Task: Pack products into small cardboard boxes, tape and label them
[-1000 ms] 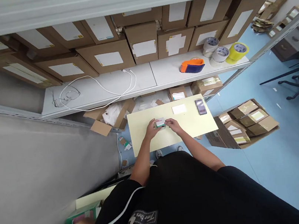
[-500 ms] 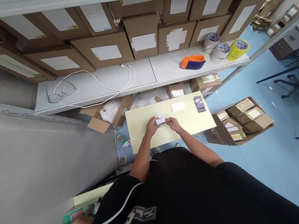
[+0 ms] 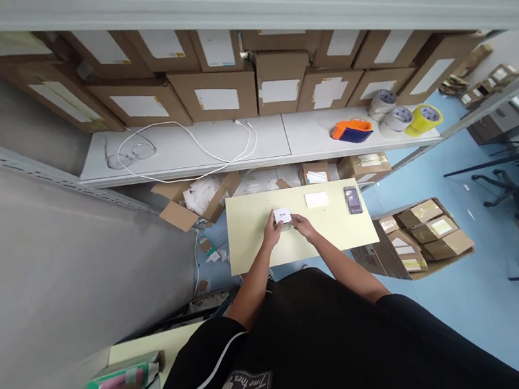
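evidently we're handling the white box, left hand clamping it, right hand beside it, grip unclear, probably needing steadiness next.

The person's left hand and right hand face each other, close together, fingers curled inward, with wrists just behind them and the bare left forearm and right forearm slanting outward behind the hands, spread wider apart.

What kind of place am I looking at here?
Likely a packing or stock room: white-labelled brown cardboard boxes line a pale grey shelf, which also holds round yellow and white tape rolls.
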The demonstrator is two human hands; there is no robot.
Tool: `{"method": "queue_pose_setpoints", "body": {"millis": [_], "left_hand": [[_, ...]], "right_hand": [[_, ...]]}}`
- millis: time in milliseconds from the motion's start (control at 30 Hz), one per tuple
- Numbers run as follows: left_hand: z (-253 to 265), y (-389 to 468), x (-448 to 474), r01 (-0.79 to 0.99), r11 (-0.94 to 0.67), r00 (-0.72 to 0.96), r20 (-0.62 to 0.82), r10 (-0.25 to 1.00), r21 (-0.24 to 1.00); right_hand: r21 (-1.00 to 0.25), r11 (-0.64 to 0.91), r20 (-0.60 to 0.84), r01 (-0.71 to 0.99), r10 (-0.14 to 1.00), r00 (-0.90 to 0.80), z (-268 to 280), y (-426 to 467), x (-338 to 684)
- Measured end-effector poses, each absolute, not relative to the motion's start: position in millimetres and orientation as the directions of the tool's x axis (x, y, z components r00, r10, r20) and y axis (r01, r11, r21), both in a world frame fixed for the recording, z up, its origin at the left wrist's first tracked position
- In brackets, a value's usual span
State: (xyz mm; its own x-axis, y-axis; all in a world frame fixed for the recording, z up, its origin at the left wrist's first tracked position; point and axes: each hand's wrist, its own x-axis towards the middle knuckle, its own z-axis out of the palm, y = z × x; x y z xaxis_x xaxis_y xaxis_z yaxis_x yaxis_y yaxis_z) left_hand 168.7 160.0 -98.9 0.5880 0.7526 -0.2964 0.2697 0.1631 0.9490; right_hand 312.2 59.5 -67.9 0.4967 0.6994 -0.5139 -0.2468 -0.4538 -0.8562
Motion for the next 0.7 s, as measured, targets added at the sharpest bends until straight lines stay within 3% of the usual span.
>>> {"method": "queue_pose_setpoints", "body": {"millis": [433,600,700], "left_hand": [[-77.2,313.9,91.8,0.305,0.243,0.292,-0.333,0.897,0.921],[-71.3,321.1,82.9,0.305,0.223,0.308,-0.317,0.897,0.926],[-63.7,309.1,81.2,0.329,0.136,0.216,-0.214,0.952,0.934]], "right_hand": [[-0.861,-0.481,-0.506,-0.164,0.784,0.358,-72.4,241.3,217.4],[-0.85,-0.516,-0.515,-0.106,0.769,0.38,-70.1,247.8,214.1],[-0.853,-0.515,-0.498,-0.082,0.759,0.418,-63.4,231.1,226.7]]}}
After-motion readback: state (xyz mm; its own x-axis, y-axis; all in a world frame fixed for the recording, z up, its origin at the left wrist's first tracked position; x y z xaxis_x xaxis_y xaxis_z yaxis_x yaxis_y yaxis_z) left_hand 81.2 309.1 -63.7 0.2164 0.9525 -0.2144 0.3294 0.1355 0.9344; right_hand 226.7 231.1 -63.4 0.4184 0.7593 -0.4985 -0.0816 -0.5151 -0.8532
